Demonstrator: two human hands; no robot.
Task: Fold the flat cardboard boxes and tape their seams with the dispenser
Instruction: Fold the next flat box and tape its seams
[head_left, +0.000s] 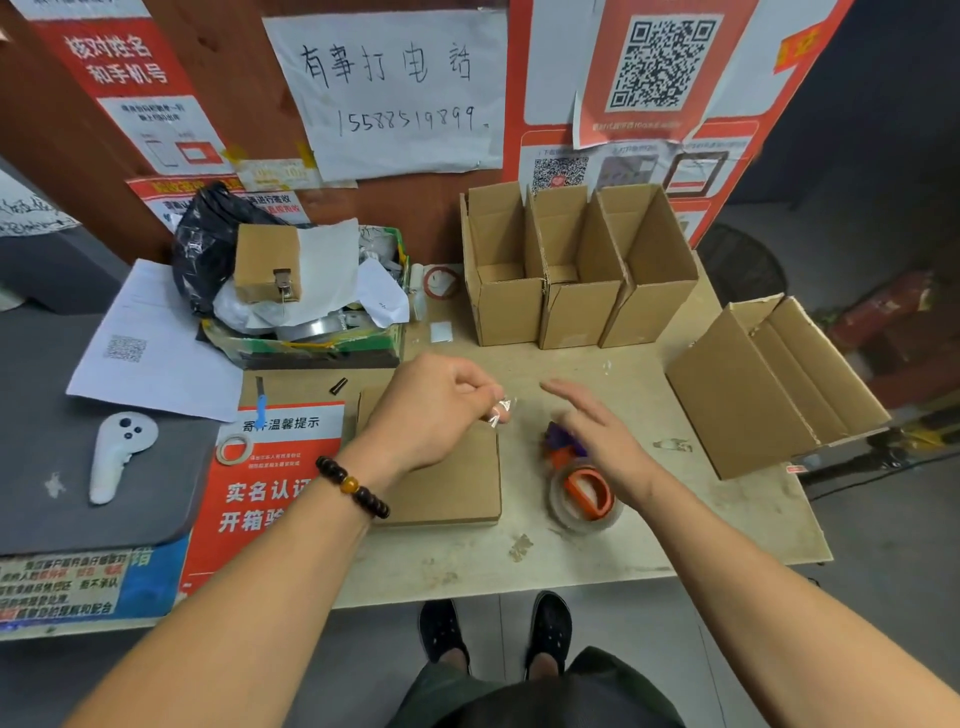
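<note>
My left hand (436, 410) hovers over a stack of flat cardboard boxes (452, 483) and pinches a small crumpled scrap of clear tape (501, 410) at its fingertips. My right hand (597, 436) is open with fingers stretched out, just above the orange tape dispenser (584, 493) with its clear roll, which lies on the table. Three folded boxes (571, 280) stand open in a row at the back. Another folded box (769, 384) lies on its side at the right edge.
A cluttered green tray (311, 343) with a black bag and papers sits at the back left. A white controller (117, 452) lies on the grey mat. A small tape roll (234, 449) rests on a red notice. The table edge (571, 577) is close to me.
</note>
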